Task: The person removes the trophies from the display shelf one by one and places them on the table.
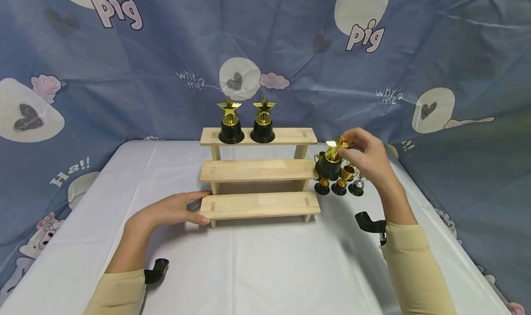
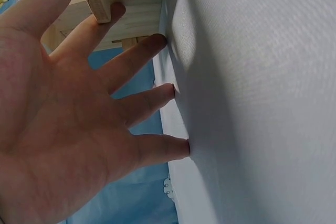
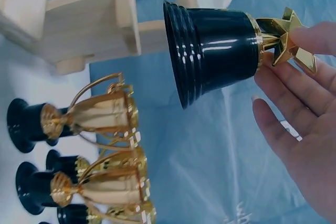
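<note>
A white cloth point(image 1: 265, 269) covers the table point(image 1: 157, 163), lightly creased toward the near edge. A blue curtain point(image 1: 290, 38) hangs past the far edge and along the left and right edges. Its prints include two "pig" words point(image 1: 117, 9), a pink cloud point(image 1: 274, 80) above the far edge, "Ha!!" point(image 1: 69, 172) by the far left corner, and a cartoon pig point(image 1: 43, 236) beside the left edge.

White table point(image 1: 265, 264): cups point(image 1: 341, 183), apparently 5+; wooden shelf point(image 1: 259, 171) bearing 2 star trophies point(image 1: 231, 128).
</note>
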The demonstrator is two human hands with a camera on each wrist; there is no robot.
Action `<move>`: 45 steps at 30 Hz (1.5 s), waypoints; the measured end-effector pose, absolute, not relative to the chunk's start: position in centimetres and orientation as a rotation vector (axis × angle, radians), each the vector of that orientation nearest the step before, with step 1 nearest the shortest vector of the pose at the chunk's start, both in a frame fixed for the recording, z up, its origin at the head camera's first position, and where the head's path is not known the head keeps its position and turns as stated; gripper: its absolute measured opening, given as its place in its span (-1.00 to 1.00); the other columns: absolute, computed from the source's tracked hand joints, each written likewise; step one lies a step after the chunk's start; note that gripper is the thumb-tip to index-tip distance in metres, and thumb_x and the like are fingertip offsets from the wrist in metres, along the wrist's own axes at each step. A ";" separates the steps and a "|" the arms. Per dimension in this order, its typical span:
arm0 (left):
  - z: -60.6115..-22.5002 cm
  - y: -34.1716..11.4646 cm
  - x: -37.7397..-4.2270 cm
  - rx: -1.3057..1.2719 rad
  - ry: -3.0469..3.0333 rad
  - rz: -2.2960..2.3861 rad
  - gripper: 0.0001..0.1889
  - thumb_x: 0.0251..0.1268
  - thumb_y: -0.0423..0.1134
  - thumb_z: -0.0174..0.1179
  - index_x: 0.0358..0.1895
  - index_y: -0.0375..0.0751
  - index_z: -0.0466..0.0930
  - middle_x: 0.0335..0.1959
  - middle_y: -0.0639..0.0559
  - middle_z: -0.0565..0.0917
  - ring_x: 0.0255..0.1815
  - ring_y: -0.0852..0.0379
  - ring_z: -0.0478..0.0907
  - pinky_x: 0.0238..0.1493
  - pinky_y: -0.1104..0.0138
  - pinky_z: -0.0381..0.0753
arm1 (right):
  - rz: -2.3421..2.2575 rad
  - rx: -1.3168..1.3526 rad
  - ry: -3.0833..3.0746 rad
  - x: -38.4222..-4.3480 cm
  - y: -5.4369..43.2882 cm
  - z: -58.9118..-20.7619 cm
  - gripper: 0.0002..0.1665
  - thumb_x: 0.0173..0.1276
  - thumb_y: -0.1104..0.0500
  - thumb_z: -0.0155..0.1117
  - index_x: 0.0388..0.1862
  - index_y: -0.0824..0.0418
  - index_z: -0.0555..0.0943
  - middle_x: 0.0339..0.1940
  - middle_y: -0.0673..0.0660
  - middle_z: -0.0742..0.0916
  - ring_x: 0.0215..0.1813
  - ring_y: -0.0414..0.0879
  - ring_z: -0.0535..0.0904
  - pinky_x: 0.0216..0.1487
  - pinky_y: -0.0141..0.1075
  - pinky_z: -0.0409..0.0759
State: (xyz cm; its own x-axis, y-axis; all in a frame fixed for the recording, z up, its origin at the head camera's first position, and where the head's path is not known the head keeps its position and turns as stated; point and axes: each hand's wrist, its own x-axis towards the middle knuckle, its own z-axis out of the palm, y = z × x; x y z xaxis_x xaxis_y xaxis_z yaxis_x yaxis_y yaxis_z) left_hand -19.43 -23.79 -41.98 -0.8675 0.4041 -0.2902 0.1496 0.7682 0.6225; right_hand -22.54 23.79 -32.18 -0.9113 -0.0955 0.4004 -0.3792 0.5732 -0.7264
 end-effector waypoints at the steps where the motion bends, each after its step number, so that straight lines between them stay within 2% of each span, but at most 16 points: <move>1: -42.0 -23.8 -19.5 0.419 2.549 0.850 -0.04 0.08 0.24 0.37 0.54 -0.05 0.22 0.55 -0.30 0.22 0.55 -0.38 0.10 0.37 -0.33 0.20 | 1.253 0.393 -2.500 -22.5 23.9 -32.3 -0.65 0.32 0.20 0.37 0.06 0.22 0.58 -0.13 0.03 0.73 -0.08 -0.30 0.61 0.05 -0.33 0.55; 8: -42.1 -23.7 -19.5 0.389 2.546 0.829 -0.02 0.07 0.26 0.37 0.54 -0.02 0.21 0.55 -0.31 0.21 0.55 -0.40 0.09 0.35 -0.34 0.21 | 1.255 0.386 -2.540 -22.2 24.7 -33.5 -0.65 0.31 0.18 0.38 0.05 0.21 0.58 -0.13 0.10 0.72 -0.14 -0.27 0.62 -0.09 -0.46 0.55; 13: -42.0 -23.6 -19.5 0.387 2.547 0.825 -0.02 0.07 0.26 0.37 0.54 -0.03 0.21 0.55 -0.32 0.20 0.55 -0.41 0.10 0.35 -0.35 0.22 | 1.257 0.376 -2.531 -22.1 25.2 -34.1 -0.64 0.29 0.22 0.38 0.05 0.24 0.57 -0.14 0.11 0.72 -0.12 -0.29 0.60 -0.06 -0.51 0.53; 23: -41.8 -23.6 -19.5 0.415 2.546 0.846 -0.05 0.08 0.23 0.38 0.53 -0.05 0.24 0.54 -0.31 0.23 0.54 -0.40 0.11 0.35 -0.33 0.23 | 1.238 0.363 -2.521 -21.6 26.0 -34.5 -0.65 0.30 0.21 0.37 0.04 0.22 0.57 -0.16 -0.12 0.71 -0.10 -0.32 0.58 -0.03 -0.50 0.52; 33: -41.8 -23.6 -19.5 0.404 2.534 0.871 -0.05 0.08 0.22 0.38 0.53 -0.04 0.23 0.55 -0.30 0.21 0.55 -0.39 0.09 0.37 -0.34 0.19 | 1.258 0.386 -2.548 -21.4 26.6 -35.2 -0.67 0.29 0.28 0.35 0.01 0.27 0.54 -0.22 -0.20 0.68 -0.11 -0.39 0.61 -0.09 -0.52 0.56; 39: -41.8 -23.7 -19.5 0.415 2.530 0.881 -0.05 0.08 0.22 0.38 0.53 -0.04 0.23 0.55 -0.29 0.21 0.56 -0.38 0.08 0.38 -0.34 0.18 | 1.262 0.413 -2.533 -21.1 26.6 -35.2 -0.67 0.29 0.28 0.36 0.01 0.28 0.54 -0.22 -0.17 0.68 -0.10 -0.39 0.60 -0.05 -0.53 0.54; 45: -41.8 -23.7 -19.5 0.439 2.535 0.880 -0.05 0.09 0.21 0.38 0.53 -0.06 0.23 0.54 -0.31 0.22 0.56 -0.39 0.08 0.38 -0.34 0.18 | 1.293 0.460 -2.486 -21.2 26.7 -35.7 -0.68 0.24 0.36 0.37 -0.04 0.36 0.55 -0.29 -0.15 0.67 -0.18 -0.38 0.61 -0.08 -0.59 0.54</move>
State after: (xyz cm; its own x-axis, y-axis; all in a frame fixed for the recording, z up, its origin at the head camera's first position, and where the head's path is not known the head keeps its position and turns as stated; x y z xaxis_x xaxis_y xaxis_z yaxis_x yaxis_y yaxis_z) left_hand -19.46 -23.72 -41.81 -0.8623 0.4205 -0.2824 0.1551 0.7500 0.6430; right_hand -21.18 26.75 -35.65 -0.9036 -0.1417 0.4043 -0.4123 0.5436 -0.7311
